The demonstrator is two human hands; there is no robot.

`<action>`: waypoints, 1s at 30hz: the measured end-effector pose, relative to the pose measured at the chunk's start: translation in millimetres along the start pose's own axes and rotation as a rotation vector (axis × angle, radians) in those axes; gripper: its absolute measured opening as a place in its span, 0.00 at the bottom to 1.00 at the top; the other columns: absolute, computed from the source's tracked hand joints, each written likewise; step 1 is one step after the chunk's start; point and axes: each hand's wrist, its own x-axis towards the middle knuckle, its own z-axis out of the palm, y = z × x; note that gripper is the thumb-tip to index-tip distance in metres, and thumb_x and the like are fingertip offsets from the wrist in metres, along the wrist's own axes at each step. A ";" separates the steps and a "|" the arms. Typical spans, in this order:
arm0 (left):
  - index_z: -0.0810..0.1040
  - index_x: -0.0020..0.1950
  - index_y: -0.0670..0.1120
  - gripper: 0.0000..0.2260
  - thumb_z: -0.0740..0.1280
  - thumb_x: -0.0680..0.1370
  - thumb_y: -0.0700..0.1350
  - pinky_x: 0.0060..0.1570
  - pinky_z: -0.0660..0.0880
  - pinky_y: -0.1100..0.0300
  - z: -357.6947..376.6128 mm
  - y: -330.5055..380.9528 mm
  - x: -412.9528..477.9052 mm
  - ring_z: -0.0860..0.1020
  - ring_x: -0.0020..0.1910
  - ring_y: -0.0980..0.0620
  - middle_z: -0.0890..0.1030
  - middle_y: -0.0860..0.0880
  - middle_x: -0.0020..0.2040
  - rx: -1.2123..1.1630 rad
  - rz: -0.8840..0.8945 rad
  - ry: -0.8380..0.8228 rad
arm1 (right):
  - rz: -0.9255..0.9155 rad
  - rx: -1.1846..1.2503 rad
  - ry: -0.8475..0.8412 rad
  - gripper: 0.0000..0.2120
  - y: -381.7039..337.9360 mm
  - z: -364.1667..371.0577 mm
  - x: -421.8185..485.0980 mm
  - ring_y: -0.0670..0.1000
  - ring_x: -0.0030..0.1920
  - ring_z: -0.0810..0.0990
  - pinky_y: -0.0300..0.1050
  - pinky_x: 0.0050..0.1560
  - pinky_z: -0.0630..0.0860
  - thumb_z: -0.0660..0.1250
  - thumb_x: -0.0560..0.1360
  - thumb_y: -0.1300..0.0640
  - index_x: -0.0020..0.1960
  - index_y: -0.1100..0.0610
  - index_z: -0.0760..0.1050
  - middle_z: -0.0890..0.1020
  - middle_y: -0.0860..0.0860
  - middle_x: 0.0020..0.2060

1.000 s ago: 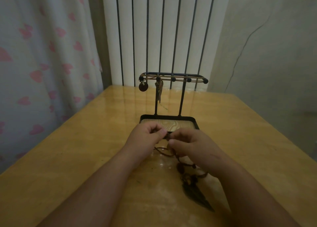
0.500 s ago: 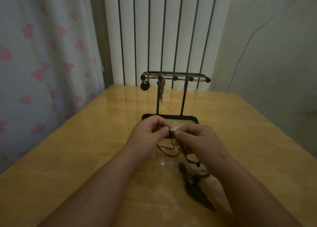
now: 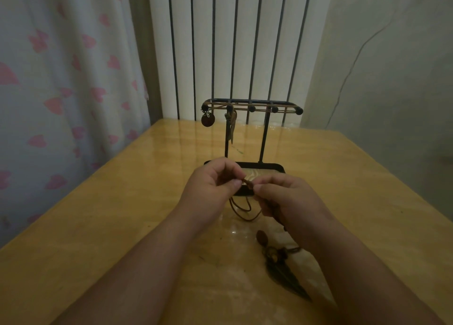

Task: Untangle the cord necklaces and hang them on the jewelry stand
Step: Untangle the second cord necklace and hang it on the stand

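A black jewelry stand (image 3: 264,138) with a wood-grain tray base stands mid-table. From its top bar hang a round disc pendant (image 3: 207,120) and a long pale pendant (image 3: 231,128) on tan cords. Just in front of the base, my left hand (image 3: 212,188) and my right hand (image 3: 286,199) pinch a brown cord necklace (image 3: 246,210) between thumb and fingertips, fingertips nearly meeting. Loops of the cord hang down to the table. Its dark feather pendant (image 3: 285,274) with beads lies on the table under my right forearm.
The glossy wooden table (image 3: 98,226) runs back to a white ribbed radiator (image 3: 235,42). A curtain with pink hearts (image 3: 61,79) hangs along the left edge. A pale wall (image 3: 392,67) stands to the right.
Both hands have risen slightly off the table with the cord, lifting its loops; the feather pendant stays lying on the table.
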 end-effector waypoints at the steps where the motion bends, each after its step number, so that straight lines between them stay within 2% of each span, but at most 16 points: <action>1: 0.80 0.39 0.61 0.20 0.67 0.77 0.34 0.50 0.78 0.56 0.0 0.2 -0.1 0.80 0.48 0.54 0.82 0.55 0.43 0.000 0.009 0.001 | -0.015 -0.006 -0.006 0.04 0.1 0.0 0.0 0.47 0.33 0.75 0.41 0.36 0.74 0.68 0.75 0.61 0.45 0.58 0.82 0.80 0.50 0.33; 6: 0.81 0.40 0.59 0.18 0.67 0.77 0.34 0.49 0.78 0.56 -0.8 1.0 0.2 0.80 0.48 0.54 0.81 0.55 0.43 0.016 0.041 0.020 | -0.024 0.007 -0.017 0.05 -0.1 1.4 0.6 0.47 0.33 0.75 0.40 0.36 0.74 0.67 0.76 0.61 0.47 0.58 0.82 0.80 0.49 0.33; 10: 0.81 0.40 0.58 0.17 0.69 0.76 0.34 0.53 0.80 0.49 -0.8 1.7 0.1 0.81 0.48 0.52 0.82 0.55 0.43 0.019 0.056 0.043 | 0.009 0.031 -0.002 0.08 0.8 1.4 2.1 0.46 0.34 0.76 0.41 0.36 0.73 0.66 0.77 0.58 0.49 0.56 0.84 0.81 0.48 0.33; 15: 0.81 0.41 0.58 0.15 0.70 0.75 0.36 0.54 0.79 0.47 0.8 1.2 -0.1 0.80 0.50 0.52 0.82 0.56 0.44 0.037 0.061 0.051 | -0.036 -0.035 -0.012 0.06 0.4 2.4 0.2 0.45 0.32 0.74 0.40 0.36 0.72 0.67 0.76 0.61 0.46 0.57 0.83 0.79 0.48 0.32; 16: 0.81 0.41 0.58 0.14 0.70 0.75 0.36 0.56 0.77 0.49 1.2 1.6 -0.2 0.79 0.52 0.53 0.82 0.56 0.46 0.045 0.070 0.060 | -0.049 -0.054 -0.006 0.06 0.5 3.0 -0.1 0.44 0.32 0.74 0.41 0.36 0.72 0.67 0.76 0.60 0.46 0.56 0.82 0.79 0.47 0.32; 18: 0.79 0.43 0.58 0.16 0.71 0.73 0.35 0.56 0.73 0.60 1.3 3.0 -0.5 0.76 0.53 0.58 0.79 0.56 0.49 0.107 0.110 0.112 | -0.071 -0.086 0.034 0.05 1.5 4.0 0.0 0.43 0.33 0.74 0.42 0.39 0.73 0.67 0.76 0.58 0.45 0.54 0.82 0.80 0.45 0.32; 20: 0.76 0.43 0.57 0.17 0.71 0.70 0.33 0.48 0.69 0.71 0.7 5.9 -1.7 0.74 0.48 0.60 0.75 0.57 0.47 0.211 0.179 0.179 | -0.085 -0.094 0.085 0.06 1.9 4.5 0.6 0.42 0.32 0.75 0.42 0.39 0.74 0.67 0.76 0.57 0.45 0.52 0.82 0.80 0.45 0.32; 22: 0.76 0.42 0.56 0.13 0.70 0.69 0.37 0.42 0.69 0.72 1.3 7.5 -3.3 0.73 0.42 0.58 0.73 0.58 0.43 0.283 0.277 0.210 | -0.103 -0.108 0.113 0.05 1.9 4.6 1.0 0.41 0.32 0.75 0.40 0.38 0.73 0.67 0.77 0.56 0.46 0.52 0.82 0.81 0.44 0.32; 24: 0.77 0.42 0.53 0.07 0.70 0.70 0.41 0.39 0.70 0.70 2.8 7.4 -4.9 0.73 0.40 0.57 0.74 0.59 0.41 0.313 0.338 0.197 | -0.125 -0.123 0.119 0.05 1.8 4.7 1.0 0.39 0.32 0.75 0.38 0.36 0.72 0.66 0.77 0.56 0.47 0.51 0.82 0.81 0.43 0.32; 30: 0.81 0.44 0.50 0.05 0.73 0.74 0.40 0.40 0.71 0.73 4.7 7.3 -5.2 0.76 0.42 0.60 0.77 0.58 0.40 0.411 0.367 0.178 | -0.205 -0.169 0.130 0.05 3.1 3.6 1.2 0.34 0.33 0.77 0.27 0.33 0.71 0.67 0.77 0.56 0.46 0.54 0.82 0.82 0.42 0.33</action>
